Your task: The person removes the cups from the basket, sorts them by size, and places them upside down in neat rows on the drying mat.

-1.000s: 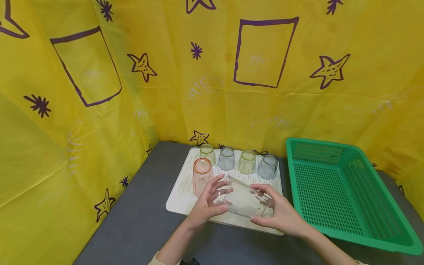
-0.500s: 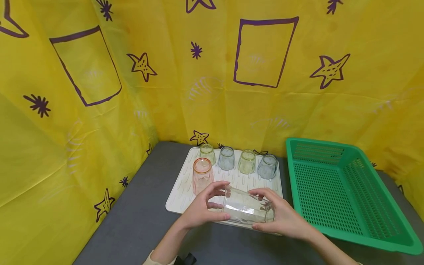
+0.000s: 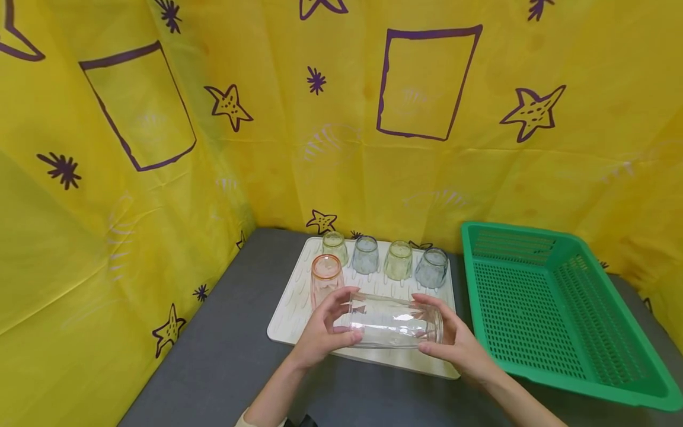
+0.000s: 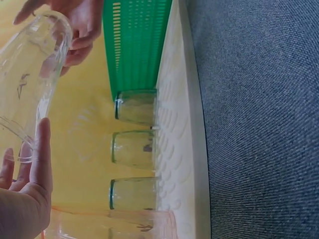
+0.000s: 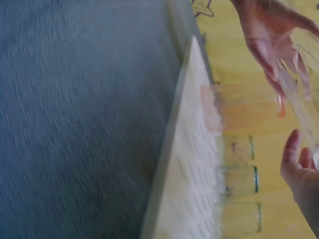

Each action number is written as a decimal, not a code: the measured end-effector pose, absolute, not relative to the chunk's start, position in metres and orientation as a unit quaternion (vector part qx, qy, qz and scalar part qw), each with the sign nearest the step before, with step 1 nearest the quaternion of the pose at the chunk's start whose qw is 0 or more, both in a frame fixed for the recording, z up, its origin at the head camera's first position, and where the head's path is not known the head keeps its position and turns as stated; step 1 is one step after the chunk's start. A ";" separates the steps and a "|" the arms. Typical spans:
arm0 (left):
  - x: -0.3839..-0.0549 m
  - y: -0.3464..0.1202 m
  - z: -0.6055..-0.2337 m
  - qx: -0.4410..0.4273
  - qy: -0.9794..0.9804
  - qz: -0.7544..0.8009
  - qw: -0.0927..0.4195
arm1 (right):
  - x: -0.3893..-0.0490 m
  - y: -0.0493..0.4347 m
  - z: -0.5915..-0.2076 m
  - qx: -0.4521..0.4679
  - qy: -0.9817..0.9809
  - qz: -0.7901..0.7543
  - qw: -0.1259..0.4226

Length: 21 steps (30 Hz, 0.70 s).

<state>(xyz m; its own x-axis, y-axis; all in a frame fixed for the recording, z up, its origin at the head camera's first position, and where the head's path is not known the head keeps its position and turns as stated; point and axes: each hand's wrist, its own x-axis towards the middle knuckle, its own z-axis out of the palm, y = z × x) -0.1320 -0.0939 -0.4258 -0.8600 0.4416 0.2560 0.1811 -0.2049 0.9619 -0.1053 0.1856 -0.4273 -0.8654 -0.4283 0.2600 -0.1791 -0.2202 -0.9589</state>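
Observation:
A tall clear drinking glass (image 3: 392, 320) lies sideways in the air between my hands, over the front of the white ridged tray (image 3: 290, 323). My left hand (image 3: 322, 332) grips its left end, thumb below and fingers above. At the other end my right hand (image 3: 459, 341) holds it the same way. In the left wrist view the clear glass (image 4: 30, 74) slants between both hands. A pink tumbler with an orange rim (image 3: 326, 279) stands on the tray just behind my left hand, partly covered by it.
Along the tray's back edge stand small tumblers: a green one (image 3: 334, 249), a blue one (image 3: 365, 255), another green one (image 3: 398, 261) and another blue one (image 3: 431, 268). A green plastic basket (image 3: 472, 284) sits to the right. Yellow patterned cloth (image 3: 341, 172) hangs behind the grey table (image 3: 213, 362).
The clear glass has turned from a slant, right end lower, to nearly level. My left hand dipped and came back up slightly; the right hand shifted a little right.

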 end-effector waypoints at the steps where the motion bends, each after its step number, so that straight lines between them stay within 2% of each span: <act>1: -0.132 -0.094 -0.426 0.250 0.620 0.739 0.087 | -0.105 0.185 -0.428 -0.244 0.604 -0.753 0.092; 8: -0.131 -0.093 -0.428 0.258 0.601 0.751 0.088 | -0.103 0.181 -0.432 -0.226 0.571 -0.783 0.103; 15: -0.134 -0.097 -0.429 0.257 0.607 0.746 0.097 | -0.105 0.177 -0.429 -0.197 0.596 -0.775 0.072; 18: -0.135 -0.103 -0.429 0.253 0.614 0.745 0.063 | -0.107 0.175 -0.424 -0.168 0.623 -0.763 0.043; 21: -0.138 -0.115 -0.432 0.235 0.618 0.750 -0.015 | -0.112 0.173 -0.416 -0.132 0.667 -0.734 0.008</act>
<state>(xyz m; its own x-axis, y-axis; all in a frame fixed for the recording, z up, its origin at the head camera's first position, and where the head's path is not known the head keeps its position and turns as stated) -0.1381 -0.1151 -0.4321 -0.8891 0.2687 0.3705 0.3124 -0.2354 0.9203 -0.1117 0.1732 -0.4157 -0.9651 -0.1880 0.1826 -0.1638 -0.1109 -0.9802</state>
